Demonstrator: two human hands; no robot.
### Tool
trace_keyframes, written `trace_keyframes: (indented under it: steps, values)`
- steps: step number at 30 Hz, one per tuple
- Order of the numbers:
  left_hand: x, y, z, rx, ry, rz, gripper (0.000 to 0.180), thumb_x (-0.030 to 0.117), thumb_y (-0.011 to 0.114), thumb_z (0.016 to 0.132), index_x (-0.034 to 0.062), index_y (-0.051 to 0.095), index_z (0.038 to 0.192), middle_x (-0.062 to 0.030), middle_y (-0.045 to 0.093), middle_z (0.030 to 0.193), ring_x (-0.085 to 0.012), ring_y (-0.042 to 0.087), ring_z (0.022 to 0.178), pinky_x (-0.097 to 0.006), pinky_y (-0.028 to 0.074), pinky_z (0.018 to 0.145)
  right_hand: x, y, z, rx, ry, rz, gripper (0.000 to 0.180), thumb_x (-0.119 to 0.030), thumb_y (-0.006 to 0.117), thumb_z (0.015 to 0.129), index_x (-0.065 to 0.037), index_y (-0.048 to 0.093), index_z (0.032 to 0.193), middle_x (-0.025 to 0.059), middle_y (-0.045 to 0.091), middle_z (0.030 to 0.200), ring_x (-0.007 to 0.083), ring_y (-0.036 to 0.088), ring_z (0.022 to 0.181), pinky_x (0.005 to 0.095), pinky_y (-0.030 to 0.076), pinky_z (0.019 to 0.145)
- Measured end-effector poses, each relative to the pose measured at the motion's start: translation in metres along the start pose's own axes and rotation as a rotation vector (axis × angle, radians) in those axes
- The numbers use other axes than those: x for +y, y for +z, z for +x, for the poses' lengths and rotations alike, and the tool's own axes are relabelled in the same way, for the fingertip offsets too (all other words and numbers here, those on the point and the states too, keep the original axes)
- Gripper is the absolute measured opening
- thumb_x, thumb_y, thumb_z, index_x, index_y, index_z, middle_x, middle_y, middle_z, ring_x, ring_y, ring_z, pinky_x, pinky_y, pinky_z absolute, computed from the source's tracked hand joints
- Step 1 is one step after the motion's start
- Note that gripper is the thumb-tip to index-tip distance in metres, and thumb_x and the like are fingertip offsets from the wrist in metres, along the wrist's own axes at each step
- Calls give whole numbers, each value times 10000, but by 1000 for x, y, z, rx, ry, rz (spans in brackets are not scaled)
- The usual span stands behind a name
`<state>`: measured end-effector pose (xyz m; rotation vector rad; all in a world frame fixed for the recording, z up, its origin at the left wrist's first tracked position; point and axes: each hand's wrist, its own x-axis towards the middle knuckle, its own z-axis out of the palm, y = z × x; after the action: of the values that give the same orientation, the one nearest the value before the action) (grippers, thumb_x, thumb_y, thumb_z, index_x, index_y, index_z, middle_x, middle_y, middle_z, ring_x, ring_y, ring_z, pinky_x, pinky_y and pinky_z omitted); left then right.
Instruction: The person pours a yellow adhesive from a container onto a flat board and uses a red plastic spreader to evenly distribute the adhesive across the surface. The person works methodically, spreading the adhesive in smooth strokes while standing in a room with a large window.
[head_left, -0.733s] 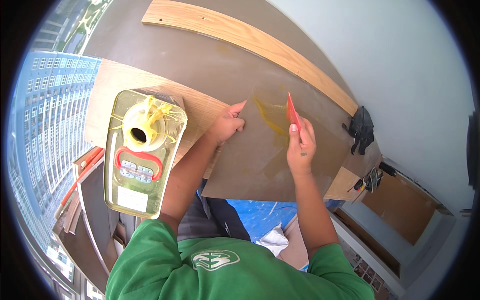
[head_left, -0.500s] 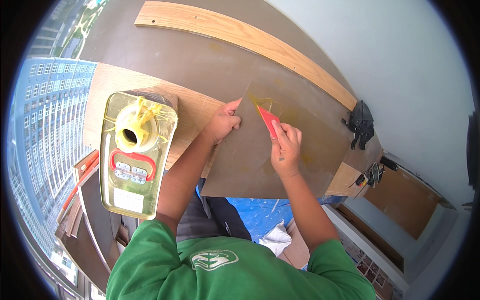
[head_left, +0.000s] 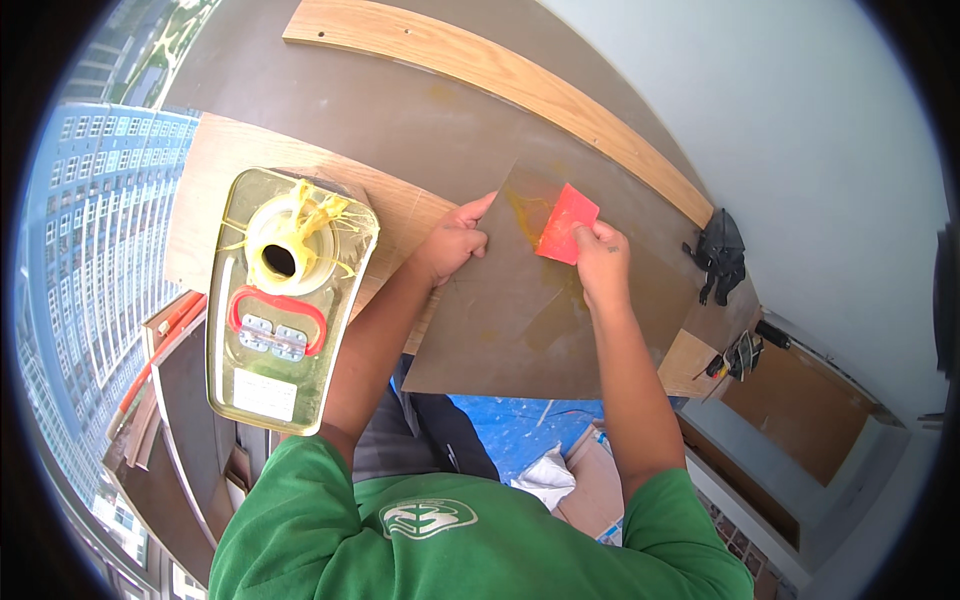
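My right hand (head_left: 604,258) grips a flat red plastic spreader (head_left: 567,222), its edge against a brown laminate sheet (head_left: 480,340). Yellow glue (head_left: 528,212) is smeared on the sheet just left of the spreader, with fainter patches beyond. At the sheet's left edge, my left hand (head_left: 455,240) holds on with the fingers closed over the border; part of the grip is hidden. Left of that arm stands a large metal can (head_left: 228,390) with a red handle (head_left: 318,325). Dried yellow glue clings around its open spout (head_left: 280,262).
A long wooden strip (head_left: 480,60) lies across the far side of the table. At the right are a black object (head_left: 718,255) and some hand tools (head_left: 738,357). Boards (head_left: 165,400) stand at lower left; blue sheeting (head_left: 510,430) covers the floor. A pale wall rises at right.
My right hand has moved right with the spreader, which now shows its broad face and lies right of the glue smear. My left hand stays at the sheet's edge.
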<state>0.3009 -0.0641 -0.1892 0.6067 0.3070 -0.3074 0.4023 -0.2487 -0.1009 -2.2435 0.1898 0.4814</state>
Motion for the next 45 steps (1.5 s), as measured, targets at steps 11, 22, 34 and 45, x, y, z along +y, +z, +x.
trace_keyframes:
  steps: [11, 22, 34, 45]
  values:
    - [-3, -1, 3, -11, -4, -31, 878, -145, 410, 720, 147, 410, 1548, 31, 663, 1225, -17, 560, 836, -180, 434, 672, -54, 30, 10, -60, -108, -4, 238, -119, 552, 887, 19, 515, 696, -8, 447, 605, 83, 378, 582, 319, 344, 531]
    - [-16, -10, 8, 29, 4, 35, 835, -117, 445, 746, 110, 396, 1547, 37, 665, 1077, -29, 458, 691, -192, 387, 607, -93, 47, 24, -146, -137, -139, 184, -96, 564, 884, 42, 626, 778, 8, 580, 701, 79, 480, 650, 297, 430, 617]
    - [-8, -5, 3, 27, 40, 73, 864, -107, 430, 730, 149, 399, 1554, 24, 648, 1252, -17, 574, 851, -183, 450, 671, -107, -16, -22, -112, -164, 70, 182, -113, 600, 936, 40, 655, 857, -27, 558, 717, 59, 472, 682, 266, 415, 627]
    - [-22, 9, 0, 400, 306, 318, 647, -92, 463, 827, -23, 452, 1471, -111, 626, 1312, -126, 613, 1124, -249, 483, 933, 59, -13, -113, 177, -656, -518, 399, -53, 645, 883, -51, 655, 1282, 90, 538, 1094, 269, 514, 956, 369, 463, 859]
